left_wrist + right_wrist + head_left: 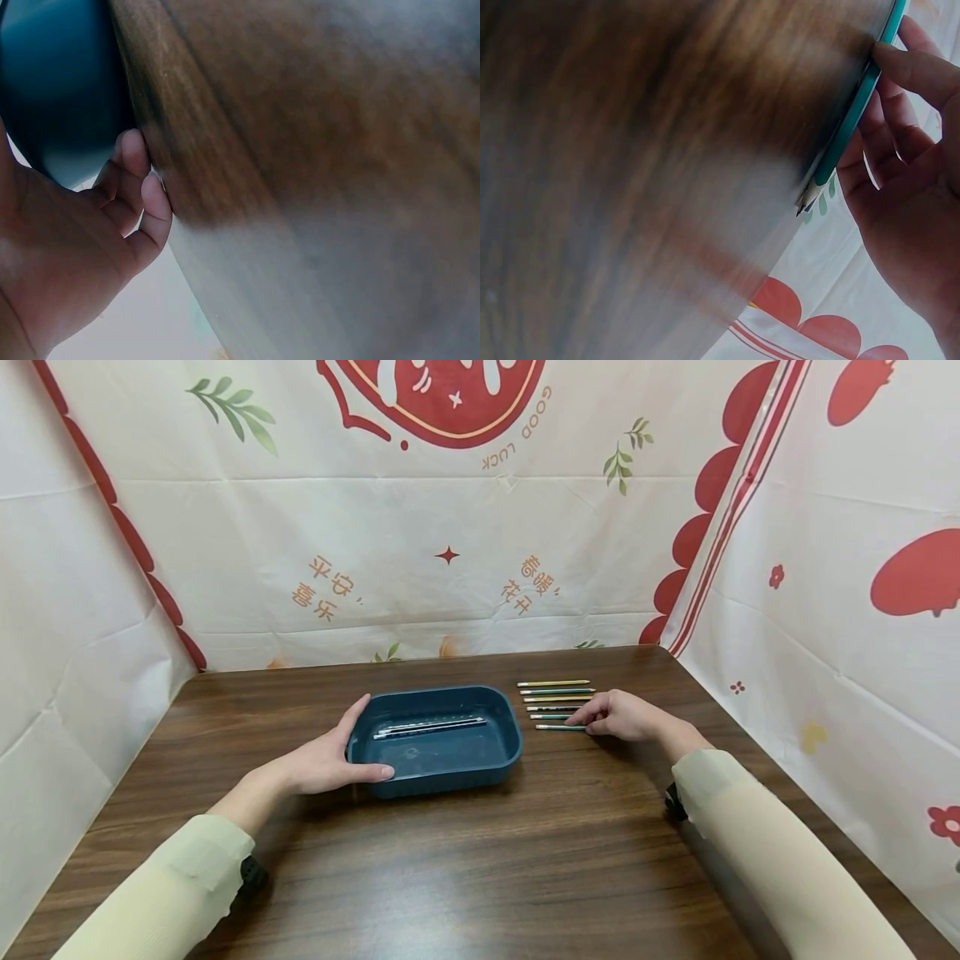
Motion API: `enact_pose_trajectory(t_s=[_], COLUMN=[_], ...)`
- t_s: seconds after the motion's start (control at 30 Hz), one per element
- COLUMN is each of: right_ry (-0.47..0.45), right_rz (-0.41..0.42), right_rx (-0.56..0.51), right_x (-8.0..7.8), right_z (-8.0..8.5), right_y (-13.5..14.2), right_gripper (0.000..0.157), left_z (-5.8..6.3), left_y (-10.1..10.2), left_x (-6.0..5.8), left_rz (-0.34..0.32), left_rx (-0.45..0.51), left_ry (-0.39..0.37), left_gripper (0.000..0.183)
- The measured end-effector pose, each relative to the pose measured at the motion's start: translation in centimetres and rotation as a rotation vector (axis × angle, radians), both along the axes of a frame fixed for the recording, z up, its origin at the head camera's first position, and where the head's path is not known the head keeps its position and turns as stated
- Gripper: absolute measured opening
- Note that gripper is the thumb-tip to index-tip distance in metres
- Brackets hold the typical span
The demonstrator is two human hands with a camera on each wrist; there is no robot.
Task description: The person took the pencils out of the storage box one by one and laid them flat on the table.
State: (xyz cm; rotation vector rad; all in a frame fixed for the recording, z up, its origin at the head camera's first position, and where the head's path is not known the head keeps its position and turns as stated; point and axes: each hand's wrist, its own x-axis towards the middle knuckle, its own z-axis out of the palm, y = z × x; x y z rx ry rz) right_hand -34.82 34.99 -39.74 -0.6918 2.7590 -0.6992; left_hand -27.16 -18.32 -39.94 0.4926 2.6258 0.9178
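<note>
A dark blue plastic bin (442,781) stands on the table, with a few slim dark-and-white pencils (429,727) lying lengthwise inside. My left hand (326,762) grips the bin's left end, thumb over the near rim and index finger along the left side; its curled fingers show beside the blue wall in the left wrist view. To the right of the bin, several pencils (553,683) lie in a row, white ends to the left. My right hand (622,717) pinches the nearest one, a teal pencil (847,127), between thumb and fingers, its sharpened tip pointing toward the wrist.
The brown wood-grain table (450,877) extends in front of the bin. A white printed cloth (420,518) hangs behind the table's far edge and along both sides. Both forearms, in pale sleeves, reach in from the near corners.
</note>
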Motion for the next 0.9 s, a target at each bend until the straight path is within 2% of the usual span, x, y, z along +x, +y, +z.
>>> enact_pose_trajectory(t_s=[0.5,0.77,0.9], right_ry=[-0.026,0.017,0.038], right_rz=[-0.006,-0.012,-0.019], right_rx=[-0.02,-0.029,-0.066], right_x=[0.0,0.3,0.5], right_z=[0.0,0.4,1.0], right_y=[-0.1,-0.1,-0.7], right_gripper=[0.029,0.033,0.035], left_z=[0.0,0.0,0.1], left_y=[0.0,0.0,0.0], left_x=[0.0,-0.1,-0.1], left_rz=[-0.007,-0.01,-0.011], left_rx=[0.01,0.007,0.004], left_ry=[-0.003,-0.006,-0.005], left_gripper=[0.131,0.131,0.131])
